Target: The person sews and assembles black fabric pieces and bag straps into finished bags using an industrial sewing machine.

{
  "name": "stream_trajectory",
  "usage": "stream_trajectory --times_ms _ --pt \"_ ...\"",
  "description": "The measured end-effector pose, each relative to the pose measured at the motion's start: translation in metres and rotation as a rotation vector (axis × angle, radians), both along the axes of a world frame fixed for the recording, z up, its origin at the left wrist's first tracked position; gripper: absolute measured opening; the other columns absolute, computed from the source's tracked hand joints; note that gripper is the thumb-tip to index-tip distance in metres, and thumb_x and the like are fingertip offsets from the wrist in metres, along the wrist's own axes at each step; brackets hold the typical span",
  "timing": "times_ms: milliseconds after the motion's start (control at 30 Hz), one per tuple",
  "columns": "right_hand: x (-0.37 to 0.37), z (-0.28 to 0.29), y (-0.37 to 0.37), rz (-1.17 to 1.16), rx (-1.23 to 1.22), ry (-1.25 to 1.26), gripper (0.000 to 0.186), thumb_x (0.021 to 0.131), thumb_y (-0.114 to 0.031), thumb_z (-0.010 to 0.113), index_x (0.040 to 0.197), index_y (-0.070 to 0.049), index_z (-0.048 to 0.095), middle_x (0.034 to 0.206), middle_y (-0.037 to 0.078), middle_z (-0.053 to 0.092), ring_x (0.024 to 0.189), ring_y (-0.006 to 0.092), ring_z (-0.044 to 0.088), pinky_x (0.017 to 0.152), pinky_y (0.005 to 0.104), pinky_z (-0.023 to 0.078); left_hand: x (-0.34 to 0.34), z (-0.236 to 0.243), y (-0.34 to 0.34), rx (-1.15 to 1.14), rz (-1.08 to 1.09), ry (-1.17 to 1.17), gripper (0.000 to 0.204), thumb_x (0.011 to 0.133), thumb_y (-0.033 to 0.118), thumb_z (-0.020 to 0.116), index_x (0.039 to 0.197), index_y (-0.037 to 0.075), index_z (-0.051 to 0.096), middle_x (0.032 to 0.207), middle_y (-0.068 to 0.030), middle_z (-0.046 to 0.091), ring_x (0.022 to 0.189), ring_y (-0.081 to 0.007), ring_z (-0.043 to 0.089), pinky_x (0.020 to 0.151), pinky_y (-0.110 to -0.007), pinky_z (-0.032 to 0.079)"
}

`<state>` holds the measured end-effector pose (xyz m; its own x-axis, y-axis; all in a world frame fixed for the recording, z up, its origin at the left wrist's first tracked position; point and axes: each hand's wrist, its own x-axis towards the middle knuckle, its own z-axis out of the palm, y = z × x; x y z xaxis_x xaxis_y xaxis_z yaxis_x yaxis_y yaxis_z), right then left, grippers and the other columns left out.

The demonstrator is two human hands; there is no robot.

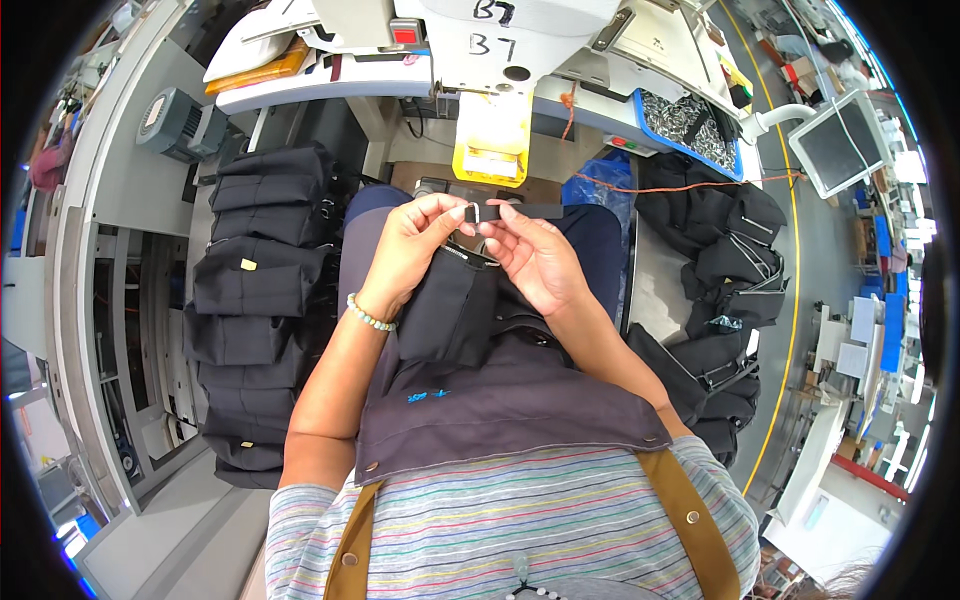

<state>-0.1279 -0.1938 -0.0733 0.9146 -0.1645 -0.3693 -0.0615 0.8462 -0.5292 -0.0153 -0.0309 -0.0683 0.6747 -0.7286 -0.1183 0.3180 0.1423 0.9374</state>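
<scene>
My left hand [412,245] and my right hand [538,258] meet above my lap, thumbs and fingertips pinched on a short black strap [545,212]. A small silvery metal buckle [477,212] sits on the strap between the two thumbs; its exact shape is too small to tell. The strap's free end sticks out to the right past my right fingers. Just below my hands, a black fabric piece [448,305] with a zipper along its upper edge lies over my lap and dark apron [500,430]. Some fingertips are hidden behind the strap.
A white sewing machine [545,45] with a yellow plate [493,135] stands straight ahead. Right of it, a blue tray [690,130] holds many metal fittings. Black sewn pieces [250,290] are stacked at my left; more zippered pieces [735,270] lie at my right. An orange cord [680,188] crosses on the right.
</scene>
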Motion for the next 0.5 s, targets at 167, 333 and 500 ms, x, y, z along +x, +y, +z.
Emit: stream_trajectory --times_ms 167,333,500 --pt "0.000 -0.005 -0.001 0.033 0.002 0.006 0.033 0.102 -0.016 0.062 0.126 0.006 0.061 0.100 0.010 0.071 0.099 0.0173 0.070 0.081 0.0265 0.058 -0.004 0.009 -0.005 0.042 0.043 0.014 0.015 0.102 0.014 0.063 0.102 0.000 0.067 0.085 -0.0011 0.070 0.078 -0.0055 0.063 0.073 -0.021 0.048" --pt "0.001 -0.005 0.004 -0.011 -0.055 -0.001 0.036 0.099 -0.016 0.067 0.129 0.004 0.061 0.101 0.008 0.070 0.092 0.0146 0.067 0.079 0.0254 0.055 -0.006 0.004 -0.003 0.150 -0.009 -0.251 0.016 0.102 0.016 0.064 0.090 0.004 0.064 0.067 0.0051 0.059 0.062 0.0001 0.051 0.057 -0.019 0.036" --pt "0.007 0.013 0.014 -0.023 -0.447 -0.015 0.039 0.094 -0.014 0.073 0.128 0.004 0.063 0.106 0.008 0.070 0.092 0.0100 0.065 0.076 0.0220 0.050 -0.008 0.002 -0.004 0.190 0.038 -0.304 0.018 0.101 0.015 0.064 0.086 0.004 0.065 0.063 0.0072 0.054 0.058 0.0005 0.045 0.053 -0.020 0.034"
